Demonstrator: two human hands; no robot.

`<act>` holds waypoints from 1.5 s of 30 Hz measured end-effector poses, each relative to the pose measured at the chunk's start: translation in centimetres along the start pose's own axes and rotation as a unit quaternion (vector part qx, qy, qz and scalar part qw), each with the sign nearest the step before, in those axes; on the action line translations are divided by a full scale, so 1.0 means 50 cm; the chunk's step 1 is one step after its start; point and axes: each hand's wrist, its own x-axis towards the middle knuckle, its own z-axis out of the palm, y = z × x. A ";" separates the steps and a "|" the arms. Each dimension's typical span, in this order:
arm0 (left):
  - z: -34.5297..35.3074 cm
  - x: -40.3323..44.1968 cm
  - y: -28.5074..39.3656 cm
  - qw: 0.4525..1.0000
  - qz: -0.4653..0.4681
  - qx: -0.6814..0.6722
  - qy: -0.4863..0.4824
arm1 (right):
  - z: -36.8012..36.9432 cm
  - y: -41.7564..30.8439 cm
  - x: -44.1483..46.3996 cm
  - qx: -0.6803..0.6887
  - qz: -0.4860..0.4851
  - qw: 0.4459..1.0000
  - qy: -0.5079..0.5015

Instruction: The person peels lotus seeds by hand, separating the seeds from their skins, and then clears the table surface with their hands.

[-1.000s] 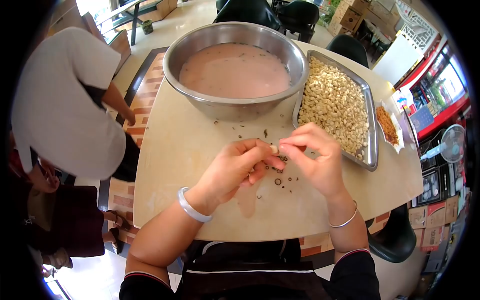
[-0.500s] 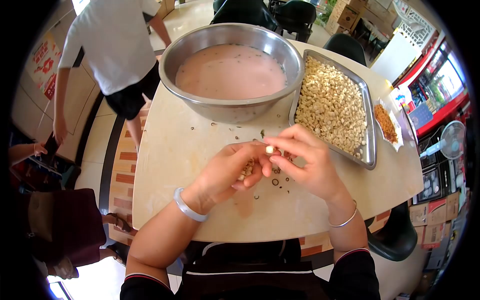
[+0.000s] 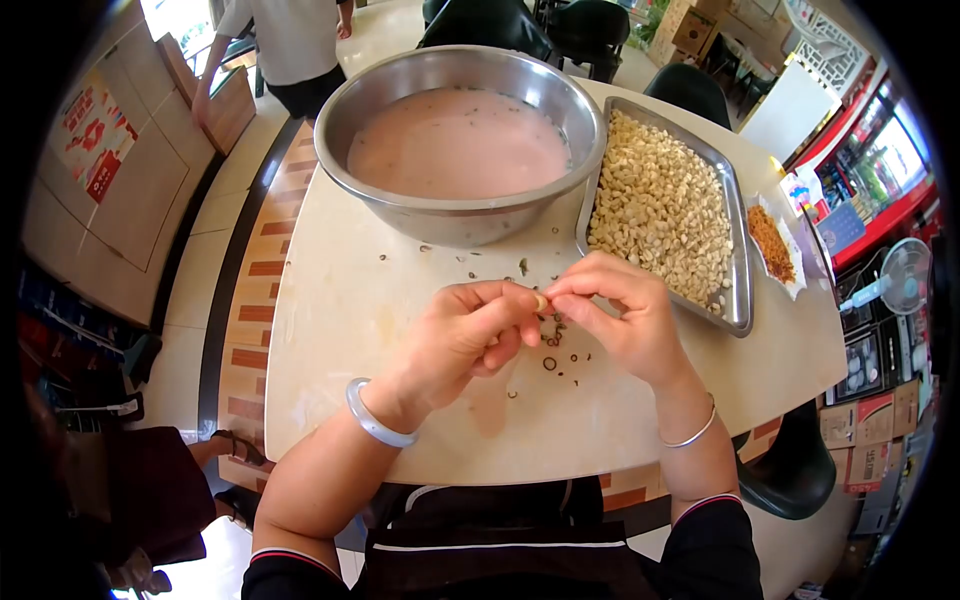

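Note:
My left hand (image 3: 478,330) pinches a small pale seed, which looks like a lotus seed (image 3: 541,301), between thumb and forefinger; its other fingers curl into the palm, whose contents are hidden. Fingertips of my right hand (image 3: 618,312) are pinched together at the seed's other side, touching it. Below the hands, dark ring-shaped scraps (image 3: 549,364) lie scattered on the table (image 3: 350,400). A big metal basin (image 3: 445,215) of cloudy pink liquid with dark specks stands beyond my hands. To its right, a metal tray (image 3: 740,262) is heaped with pale seeds (image 3: 660,195).
On the right edge of the table, orange-brown crumbs (image 3: 770,245) lie on white wrapping. A small fan (image 3: 905,275) and cardboard boxes (image 3: 868,435) are farther right. Dark chairs (image 3: 690,95) surround the table. One person (image 3: 295,45) stands at the upper left, another (image 3: 150,480) at the lower left.
My hands have drawn closer around the seed, which now shows less. My left palm has turned, hiding the seeds seen in it before. The white-shirted person has moved farther away.

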 end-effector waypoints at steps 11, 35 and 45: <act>0.003 -0.004 0.005 0.999 0.007 0.040 0.002 | -0.005 -0.003 -0.006 0.067 0.047 0.997 -0.014; 0.026 -0.003 0.001 0.994 -0.084 -0.028 0.058 | 0.040 -0.033 -0.007 -0.203 -0.032 0.976 -0.072; -0.002 0.009 -0.007 0.999 -0.025 -0.023 0.005 | 0.012 -0.027 -0.002 -0.207 -0.073 0.975 -0.011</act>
